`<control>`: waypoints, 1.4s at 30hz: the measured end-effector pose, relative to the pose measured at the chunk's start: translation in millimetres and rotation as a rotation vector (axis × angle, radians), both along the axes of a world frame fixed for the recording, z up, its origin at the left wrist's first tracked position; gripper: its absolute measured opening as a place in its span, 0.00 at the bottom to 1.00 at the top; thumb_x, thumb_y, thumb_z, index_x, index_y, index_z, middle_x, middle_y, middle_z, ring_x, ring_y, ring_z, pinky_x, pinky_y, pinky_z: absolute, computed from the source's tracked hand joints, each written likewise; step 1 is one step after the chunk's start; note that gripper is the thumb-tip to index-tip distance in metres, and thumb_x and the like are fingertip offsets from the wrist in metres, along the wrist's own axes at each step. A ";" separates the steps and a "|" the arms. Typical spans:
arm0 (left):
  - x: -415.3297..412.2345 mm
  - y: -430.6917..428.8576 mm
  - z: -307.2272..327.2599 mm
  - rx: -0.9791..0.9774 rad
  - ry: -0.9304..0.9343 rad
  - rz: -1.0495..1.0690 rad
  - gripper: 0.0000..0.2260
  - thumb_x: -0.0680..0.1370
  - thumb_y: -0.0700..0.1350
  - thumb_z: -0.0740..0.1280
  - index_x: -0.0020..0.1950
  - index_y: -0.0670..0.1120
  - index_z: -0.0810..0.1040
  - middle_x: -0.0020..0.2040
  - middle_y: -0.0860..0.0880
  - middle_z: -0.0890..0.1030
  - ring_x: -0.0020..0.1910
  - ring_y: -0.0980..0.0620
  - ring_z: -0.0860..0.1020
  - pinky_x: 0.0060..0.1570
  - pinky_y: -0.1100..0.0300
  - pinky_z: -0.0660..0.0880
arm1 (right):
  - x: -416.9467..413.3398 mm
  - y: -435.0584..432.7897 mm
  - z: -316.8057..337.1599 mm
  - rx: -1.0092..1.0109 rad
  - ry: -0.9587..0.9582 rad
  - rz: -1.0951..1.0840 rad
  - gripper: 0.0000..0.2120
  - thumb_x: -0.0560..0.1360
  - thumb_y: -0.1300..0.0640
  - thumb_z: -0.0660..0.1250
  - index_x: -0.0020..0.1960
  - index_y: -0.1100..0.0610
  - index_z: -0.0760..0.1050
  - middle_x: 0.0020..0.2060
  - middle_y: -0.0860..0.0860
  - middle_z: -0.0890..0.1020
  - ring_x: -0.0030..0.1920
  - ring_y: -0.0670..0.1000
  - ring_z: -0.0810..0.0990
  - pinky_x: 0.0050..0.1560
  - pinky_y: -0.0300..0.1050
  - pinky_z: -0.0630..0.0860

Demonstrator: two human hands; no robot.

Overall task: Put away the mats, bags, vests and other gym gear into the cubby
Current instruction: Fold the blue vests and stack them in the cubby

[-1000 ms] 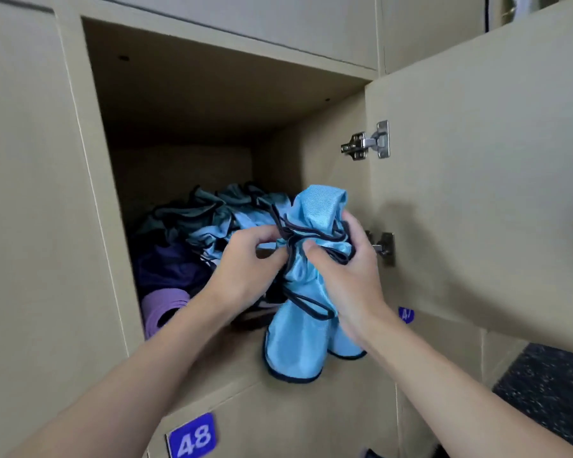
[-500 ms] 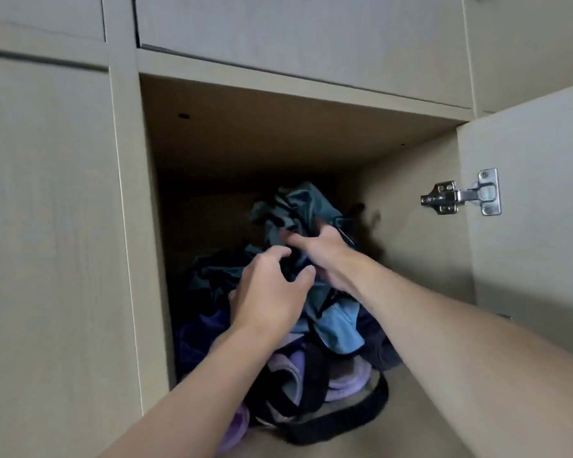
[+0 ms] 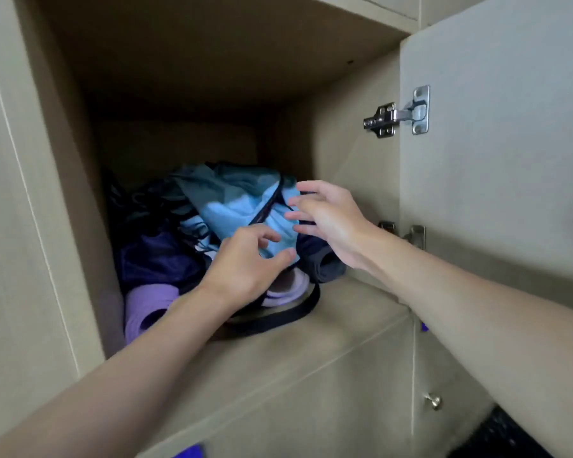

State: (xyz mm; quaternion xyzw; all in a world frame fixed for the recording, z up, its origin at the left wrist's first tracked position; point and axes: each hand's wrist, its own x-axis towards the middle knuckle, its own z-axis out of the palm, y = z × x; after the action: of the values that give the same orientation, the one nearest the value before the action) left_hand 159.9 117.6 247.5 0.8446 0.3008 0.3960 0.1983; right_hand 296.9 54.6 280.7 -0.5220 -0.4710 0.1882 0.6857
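**A:** Where is the blue vest [image 3: 232, 206]?

**B:** Centre of the frame, inside the cubby [image 3: 344, 312], heaped on the purple mat [image 3: 146, 309] and the dark grey mat [image 3: 325, 262].

**A:** And the hands?

**B:** The right hand [image 3: 328, 223] is spread wide, fingertips [image 3: 295, 215] at the vest's right edge. The left hand [image 3: 245, 262] sits just below, fingers loosely bent, gripping nothing. A black strap [image 3: 278, 317] loops underneath.
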 end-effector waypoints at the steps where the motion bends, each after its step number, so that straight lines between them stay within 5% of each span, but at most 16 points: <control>1: 2.1 -8.4 -9.4 -0.003 0.025 -0.028 0.16 0.72 0.55 0.74 0.56 0.50 0.82 0.53 0.49 0.83 0.56 0.52 0.79 0.62 0.50 0.74 | 1.3 -14.4 -12.7 -0.031 -0.006 -0.030 0.13 0.79 0.63 0.63 0.63 0.57 0.73 0.55 0.57 0.82 0.50 0.53 0.84 0.54 0.49 0.81; 4: 7.1 -38.1 -39.2 -0.005 0.062 -0.120 0.17 0.69 0.60 0.70 0.51 0.50 0.83 0.47 0.51 0.84 0.49 0.53 0.82 0.57 0.52 0.78 | 5.3 -62.3 -57.6 -0.121 -0.061 -0.091 0.10 0.78 0.65 0.61 0.56 0.57 0.77 0.45 0.54 0.84 0.43 0.51 0.83 0.47 0.45 0.79; 6: 12.9 -62.6 -62.3 -0.026 0.107 -0.171 0.11 0.73 0.54 0.72 0.49 0.48 0.83 0.45 0.51 0.84 0.44 0.55 0.82 0.53 0.57 0.78 | 9.1 -98.3 -92.0 -0.186 -0.109 -0.139 0.09 0.79 0.66 0.61 0.53 0.57 0.78 0.40 0.51 0.83 0.39 0.48 0.83 0.43 0.42 0.78; 10: 31.4 -116.3 -116.9 -0.084 0.186 -0.296 0.03 0.76 0.44 0.71 0.46 0.45 0.82 0.42 0.47 0.83 0.37 0.54 0.77 0.42 0.61 0.74 | 20.6 -171.6 -170.3 -0.350 -0.088 -0.228 0.08 0.80 0.68 0.60 0.52 0.61 0.77 0.38 0.53 0.82 0.36 0.51 0.82 0.39 0.42 0.75; 14: 52.0 -165.2 -176.3 -0.182 0.250 -0.446 0.03 0.76 0.41 0.71 0.46 0.42 0.82 0.41 0.46 0.81 0.35 0.57 0.75 0.35 0.73 0.69 | 32.9 -234.7 -238.6 -0.474 -0.031 -0.321 0.11 0.80 0.69 0.59 0.44 0.58 0.76 0.34 0.53 0.80 0.28 0.42 0.79 0.32 0.35 0.72; 17: 65.1 -196.2 -221.6 -0.252 0.295 -0.514 0.02 0.76 0.41 0.72 0.44 0.44 0.81 0.38 0.52 0.80 0.35 0.59 0.76 0.37 0.73 0.70 | 37.6 -276.9 -276.3 -0.604 -0.039 -0.391 0.11 0.79 0.68 0.60 0.43 0.58 0.76 0.36 0.55 0.81 0.31 0.44 0.78 0.29 0.31 0.72; 24: 70.1 -251.5 -335.3 -0.348 0.518 -0.612 0.04 0.74 0.49 0.73 0.42 0.53 0.79 0.42 0.55 0.82 0.41 0.58 0.79 0.47 0.55 0.78 | 30.4 -351.9 -388.7 -0.981 -0.094 -0.389 0.01 0.75 0.59 0.70 0.45 0.56 0.79 0.37 0.50 0.80 0.39 0.48 0.76 0.45 0.45 0.75; 30: 56.6 -273.7 -399.1 -0.391 0.663 -0.630 0.05 0.72 0.54 0.73 0.42 0.56 0.78 0.44 0.55 0.82 0.43 0.54 0.80 0.50 0.53 0.79 | 10.1 -384.3 -447.3 -1.289 -0.198 -0.278 0.32 0.72 0.48 0.74 0.73 0.49 0.67 0.65 0.54 0.72 0.65 0.56 0.70 0.66 0.53 0.70; 33: 53.9 -275.7 -408.2 -0.401 0.668 -0.626 0.07 0.73 0.54 0.73 0.48 0.54 0.79 0.47 0.54 0.81 0.43 0.54 0.79 0.50 0.55 0.78 | 12.2 -389.5 -457.2 -1.278 -0.215 -0.334 0.26 0.73 0.54 0.73 0.69 0.54 0.73 0.63 0.55 0.76 0.64 0.56 0.74 0.62 0.48 0.73; 38: 56.3 -271.7 -398.9 -0.422 0.620 -0.643 0.07 0.73 0.53 0.74 0.48 0.55 0.79 0.47 0.55 0.82 0.43 0.57 0.79 0.50 0.56 0.78 | 16.7 -386.4 -439.3 -1.068 -0.227 -0.410 0.03 0.73 0.61 0.72 0.47 0.60 0.83 0.43 0.51 0.84 0.43 0.47 0.79 0.46 0.42 0.74; 42: 62.3 -266.0 -370.4 -0.489 0.477 -0.642 0.12 0.71 0.52 0.76 0.52 0.51 0.81 0.47 0.55 0.81 0.42 0.60 0.79 0.48 0.63 0.76 | 21.2 -365.1 -399.0 -0.844 -0.210 -0.466 0.04 0.72 0.62 0.73 0.40 0.56 0.83 0.36 0.47 0.82 0.34 0.40 0.76 0.41 0.35 0.72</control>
State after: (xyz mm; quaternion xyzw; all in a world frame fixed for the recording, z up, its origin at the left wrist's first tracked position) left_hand 222.2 -148.5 -122.9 0.8909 0.1459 0.0267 0.4294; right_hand 318.2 -310.5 -118.4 -0.8620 -0.2910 0.1505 0.3869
